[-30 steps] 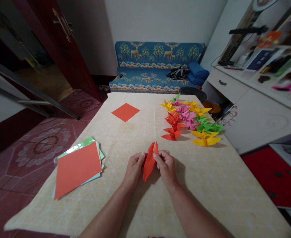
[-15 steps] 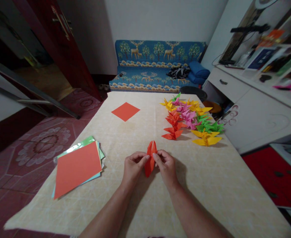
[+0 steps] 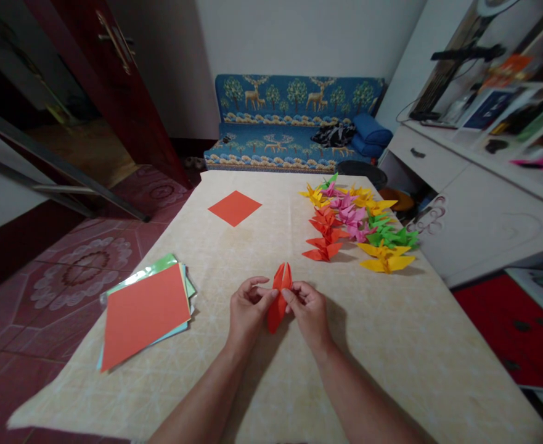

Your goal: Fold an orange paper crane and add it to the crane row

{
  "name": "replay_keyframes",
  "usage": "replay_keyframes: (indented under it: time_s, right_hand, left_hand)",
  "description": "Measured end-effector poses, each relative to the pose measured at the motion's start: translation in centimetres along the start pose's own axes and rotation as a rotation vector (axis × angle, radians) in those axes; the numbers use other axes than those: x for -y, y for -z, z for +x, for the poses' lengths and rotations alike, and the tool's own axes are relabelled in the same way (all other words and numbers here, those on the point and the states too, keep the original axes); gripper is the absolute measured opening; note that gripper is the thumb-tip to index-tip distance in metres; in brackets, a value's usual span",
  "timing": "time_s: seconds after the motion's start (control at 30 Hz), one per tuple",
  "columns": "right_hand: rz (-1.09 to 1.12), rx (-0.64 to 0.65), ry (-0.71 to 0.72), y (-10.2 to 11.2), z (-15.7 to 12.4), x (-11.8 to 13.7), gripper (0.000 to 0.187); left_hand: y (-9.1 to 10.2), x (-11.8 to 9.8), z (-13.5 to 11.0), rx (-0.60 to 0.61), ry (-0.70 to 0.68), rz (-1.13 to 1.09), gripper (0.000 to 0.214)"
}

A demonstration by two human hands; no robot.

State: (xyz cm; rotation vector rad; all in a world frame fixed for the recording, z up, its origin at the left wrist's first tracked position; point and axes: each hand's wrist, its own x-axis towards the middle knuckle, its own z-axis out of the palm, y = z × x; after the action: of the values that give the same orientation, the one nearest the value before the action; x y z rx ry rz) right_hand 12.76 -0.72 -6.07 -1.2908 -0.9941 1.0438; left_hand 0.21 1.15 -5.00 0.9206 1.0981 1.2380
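Both hands, left hand (image 3: 247,306) and right hand (image 3: 309,308), pinch the folded red paper piece (image 3: 278,297) between fingertips, just above the table (image 3: 262,382). The piece is judged light, thin and easily creased. It is best held at its folded edges near mid-body, not at the two upper points.

A plain pale wall (image 3: 299,37) closes the far end of the room, and a blue sofa (image 3: 294,117) printed with deer and trees stands against it. On the left, a dark red wooden door (image 3: 114,92) stands above a patterned red tile floor (image 3: 68,271). On the right, a white cabinet (image 3: 474,209) carries cluttered shelves (image 3: 521,111). The light is dim and even.
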Motion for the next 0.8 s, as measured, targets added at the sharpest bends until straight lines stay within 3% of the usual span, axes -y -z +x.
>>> replay_keyframes:
  time_s: [0.1,0.37,0.63,0.8]
  right_hand:
    - [-0.02,0.003,0.013,0.2,-0.1,0.2,0.023]
    - [-0.029,0.091,0.017,0.8,0.0,0.5,0.024]
    - [-0.015,0.002,0.085,0.6,-0.1,0.8,0.015]
    - [0.028,-0.044,0.012,0.6,-0.1,0.9,0.021]
  left_hand:
    - [0.0,-0.2,0.0,0.039,0.045,0.0,0.041]
    - [0.1,-1.1,0.4,0.183,0.122,0.028,0.028]
    - [0.6,-0.6,0.7,0.174,0.062,-0.06,0.03]
    - [0.5,-0.7,0.3,0.117,0.118,-0.084,0.031]
